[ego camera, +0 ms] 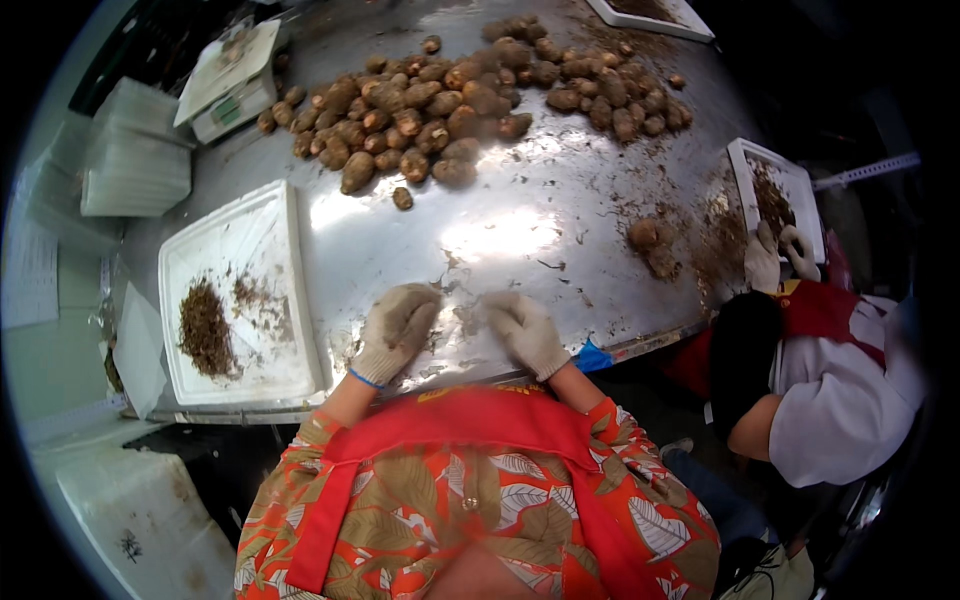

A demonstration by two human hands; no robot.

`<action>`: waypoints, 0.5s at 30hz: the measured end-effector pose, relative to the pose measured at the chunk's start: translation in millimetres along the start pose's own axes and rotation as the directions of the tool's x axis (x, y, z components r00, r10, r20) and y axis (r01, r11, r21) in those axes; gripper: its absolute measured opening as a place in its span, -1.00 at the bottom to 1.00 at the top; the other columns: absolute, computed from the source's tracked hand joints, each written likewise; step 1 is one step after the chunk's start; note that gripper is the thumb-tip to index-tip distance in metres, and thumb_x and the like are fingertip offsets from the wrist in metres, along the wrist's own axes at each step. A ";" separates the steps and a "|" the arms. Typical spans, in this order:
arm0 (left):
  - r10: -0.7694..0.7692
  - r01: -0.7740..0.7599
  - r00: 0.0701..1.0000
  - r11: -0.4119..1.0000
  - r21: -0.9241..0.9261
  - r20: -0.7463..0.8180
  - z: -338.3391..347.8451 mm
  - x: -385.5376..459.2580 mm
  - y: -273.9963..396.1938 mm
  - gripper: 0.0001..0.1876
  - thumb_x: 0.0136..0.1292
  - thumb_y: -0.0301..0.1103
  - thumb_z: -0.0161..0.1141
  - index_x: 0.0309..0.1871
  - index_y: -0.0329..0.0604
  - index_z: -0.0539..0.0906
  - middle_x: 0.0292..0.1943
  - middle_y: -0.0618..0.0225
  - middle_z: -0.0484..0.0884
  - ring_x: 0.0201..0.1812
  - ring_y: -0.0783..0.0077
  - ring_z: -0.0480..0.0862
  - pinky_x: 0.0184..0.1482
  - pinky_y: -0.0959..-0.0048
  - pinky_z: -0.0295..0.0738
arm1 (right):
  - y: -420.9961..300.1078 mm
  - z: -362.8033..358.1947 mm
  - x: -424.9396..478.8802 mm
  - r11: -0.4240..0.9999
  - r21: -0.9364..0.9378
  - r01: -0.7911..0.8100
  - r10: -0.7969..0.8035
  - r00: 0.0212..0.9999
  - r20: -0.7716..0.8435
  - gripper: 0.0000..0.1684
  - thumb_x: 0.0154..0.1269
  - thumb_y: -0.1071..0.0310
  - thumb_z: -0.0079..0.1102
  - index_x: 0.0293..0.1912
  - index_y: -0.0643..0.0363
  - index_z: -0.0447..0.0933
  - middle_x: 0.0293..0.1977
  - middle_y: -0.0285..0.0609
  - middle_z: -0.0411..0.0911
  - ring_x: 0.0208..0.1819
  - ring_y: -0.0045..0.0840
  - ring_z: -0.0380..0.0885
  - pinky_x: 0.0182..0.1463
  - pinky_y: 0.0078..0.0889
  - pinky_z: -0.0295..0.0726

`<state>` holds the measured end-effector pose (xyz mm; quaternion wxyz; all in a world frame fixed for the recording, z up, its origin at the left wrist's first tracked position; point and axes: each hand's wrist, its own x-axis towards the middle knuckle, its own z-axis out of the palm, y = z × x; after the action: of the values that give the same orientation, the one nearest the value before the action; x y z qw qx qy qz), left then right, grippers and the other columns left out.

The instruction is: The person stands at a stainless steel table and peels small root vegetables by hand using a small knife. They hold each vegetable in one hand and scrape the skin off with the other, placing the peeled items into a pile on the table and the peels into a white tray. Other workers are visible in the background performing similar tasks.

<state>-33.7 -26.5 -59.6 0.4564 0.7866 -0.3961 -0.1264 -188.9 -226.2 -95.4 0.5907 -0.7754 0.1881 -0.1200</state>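
Note:
My left hand (397,328), in a knitted off-white work glove with a blue cuff edge, rests on the steel tabletop (390,247) near its front edge. To its right lies my right hand (525,330), gloved the same way. Both hands face inward with fingers curled together, and nothing shows in either. Damp smears and brown scraps mark the metal between them. A large heap of small brown taro corms (420,112) lies beyond, one loose corm (403,199) at its near side. Left of my left hand sits a white foam tray (296,300) with brown fibrous peelings (204,330) inside.
A weighing scale (232,82) and stacked clear plastic containers (139,157) stand at the far left. Several corms (654,244) lie among scraps at right. There, a co-worker's gloved hands (763,259) are at another foam tray (739,176). Another foam tray (686,31) is at the back.

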 end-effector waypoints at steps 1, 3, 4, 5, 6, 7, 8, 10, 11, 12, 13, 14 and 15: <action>-0.040 0.041 0.998 0.999 0.013 -0.048 -6.9 -9.6 -1.0 -0.87 0.35 -0.52 0.26 -0.10 -0.23 0.77 -0.08 0.11 0.79 -0.06 0.07 0.77 0.06 0.23 0.67 | -6.4 0.2 3.5 0.999 0.020 0.028 -0.028 0.999 -0.035 -0.69 0.43 0.25 0.33 0.05 0.22 0.72 -0.16 -0.09 0.75 -0.02 -0.38 0.70 0.11 -0.32 0.66; -0.110 0.118 0.984 0.992 0.051 -0.138 -16.9 -26.9 -2.8 -0.85 0.34 -0.54 0.25 -0.09 -0.24 0.78 -0.08 0.11 0.80 -0.05 0.07 0.77 0.07 0.23 0.66 | -13.5 -14.6 9.9 0.980 0.130 -0.151 0.158 0.986 -0.053 -0.65 0.51 0.24 0.28 0.13 0.26 0.66 -0.10 -0.07 0.74 0.01 -0.40 0.68 0.10 -0.34 0.66; -0.133 0.148 0.974 0.987 0.069 -0.181 -18.1 -32.9 -6.1 -0.84 0.34 -0.54 0.25 -0.08 -0.24 0.78 -0.07 0.11 0.80 -0.05 0.07 0.77 0.07 0.23 0.66 | -11.4 -26.3 13.4 0.971 0.153 -0.184 0.200 0.975 -0.098 -0.63 0.52 0.24 0.26 0.16 0.27 0.64 -0.08 -0.06 0.74 0.02 -0.39 0.68 0.10 -0.34 0.66; -0.154 0.177 0.963 0.981 0.086 -0.221 -18.6 -38.4 -10.3 -0.83 0.33 -0.55 0.25 -0.06 -0.24 0.78 -0.06 0.11 0.79 -0.04 0.07 0.78 0.07 0.23 0.66 | -9.1 -38.5 16.6 0.960 0.178 -0.216 0.242 0.959 -0.144 -0.62 0.54 0.24 0.25 0.18 0.29 0.62 -0.05 -0.05 0.73 0.02 -0.38 0.68 0.10 -0.34 0.66; -0.182 0.204 0.955 0.976 0.076 -0.233 -17.1 -44.1 -17.6 -0.79 0.35 -0.56 0.23 0.00 -0.22 0.77 -0.07 0.09 0.79 -0.04 0.09 0.78 0.04 0.25 0.66 | -2.9 -51.8 19.4 0.946 0.215 -0.242 0.288 0.932 -0.218 -0.59 0.53 0.26 0.24 0.22 0.29 0.60 -0.02 -0.05 0.72 0.03 -0.37 0.68 0.12 -0.33 0.66; -0.182 0.207 0.948 0.975 0.074 -0.260 -15.5 -46.3 -18.3 -0.79 0.36 -0.57 0.23 0.01 -0.24 0.77 -0.07 0.09 0.78 -0.05 0.08 0.78 0.03 0.26 0.66 | 6.7 -63.2 22.2 0.930 0.254 -0.267 0.336 0.898 -0.286 -0.57 0.53 0.27 0.23 0.26 0.29 0.57 0.01 -0.04 0.71 0.04 -0.35 0.67 0.13 -0.33 0.66; -0.181 0.210 0.941 0.975 0.072 -0.286 -13.6 -46.8 -18.3 -0.78 0.36 -0.57 0.22 0.01 -0.25 0.76 -0.08 0.08 0.78 -0.05 0.08 0.78 0.02 0.27 0.66 | 15.3 -69.1 25.0 0.911 0.294 -0.288 0.383 0.854 -0.352 -0.54 0.53 0.29 0.23 0.29 0.29 0.55 0.04 -0.04 0.70 0.05 -0.34 0.67 0.15 -0.32 0.66; -0.157 0.179 0.943 0.983 0.048 -0.294 -11.1 -42.7 -15.3 -0.78 0.37 -0.57 0.21 0.03 -0.29 0.75 -0.09 0.06 0.77 -0.07 0.07 0.77 0.01 0.27 0.66 | 31.6 -69.3 27.6 0.965 0.082 -0.249 0.254 0.813 -0.524 -0.58 0.54 0.28 0.23 0.25 0.29 0.57 0.00 -0.07 0.70 -0.02 -0.48 0.68 -0.07 -0.46 0.67; -0.137 0.149 0.950 0.989 0.024 -0.280 -11.5 -38.2 -11.8 -0.78 0.37 -0.57 0.21 0.04 -0.31 0.74 -0.10 0.06 0.77 -0.08 0.07 0.77 0.00 0.27 0.66 | 38.4 -70.0 28.2 0.971 -0.029 -0.239 0.176 0.784 -0.596 -0.59 0.54 0.27 0.24 0.23 0.29 0.57 -0.01 -0.09 0.71 -0.05 -0.56 0.69 -0.19 -0.53 0.67; -0.118 0.122 0.958 0.993 0.000 -0.260 -10.3 -33.2 -6.8 -0.77 0.37 -0.56 0.22 0.05 -0.33 0.73 -0.10 0.05 0.77 -0.09 0.06 0.77 0.00 0.28 0.66 | 13.6 -49.9 30.6 0.969 0.073 -0.238 0.235 0.781 -0.579 -0.55 0.53 0.28 0.22 0.29 0.29 0.53 0.08 -0.05 0.69 0.02 -0.40 0.69 -0.02 -0.43 0.70; -0.107 0.110 0.961 0.994 -0.002 -0.254 -7.8 -27.6 -0.6 -0.77 0.37 -0.56 0.22 0.05 -0.34 0.73 -0.11 0.04 0.76 -0.10 0.05 0.77 -0.01 0.27 0.66 | 15.2 -38.7 29.8 0.960 -0.154 -0.232 0.145 0.889 -0.435 -0.48 0.52 0.29 0.21 0.35 0.28 0.47 0.17 -0.01 0.65 0.12 -0.25 0.66 0.20 -0.31 0.65; -0.094 0.097 0.965 0.995 -0.001 -0.244 -3.6 -20.0 5.7 -0.77 0.36 -0.56 0.23 0.05 -0.35 0.72 -0.12 0.03 0.76 -0.11 0.04 0.77 -0.01 0.27 0.65 | 1.0 -20.7 27.6 0.952 -0.190 -0.238 0.180 0.943 -0.278 -0.43 0.56 0.27 0.10 0.44 0.26 0.40 0.33 0.08 0.52 0.32 -0.20 0.54 0.42 -0.21 0.51; -0.078 0.081 0.970 0.997 0.002 -0.230 0.6 -12.5 10.7 -0.76 0.36 -0.55 0.24 0.06 -0.36 0.72 -0.13 0.02 0.75 -0.12 0.04 0.76 -0.01 0.27 0.65 | 2.9 -0.9 26.0 0.971 -0.008 -0.237 0.235 0.967 -0.101 -0.40 0.55 0.26 0.14 0.47 0.25 0.37 0.31 0.06 0.55 0.32 -0.19 0.55 0.43 -0.19 0.49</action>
<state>-47.6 -20.6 -53.2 0.4892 0.8138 -0.3095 -0.0502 -166.3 -239.0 -98.9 0.5831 -0.7463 0.3095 -0.0854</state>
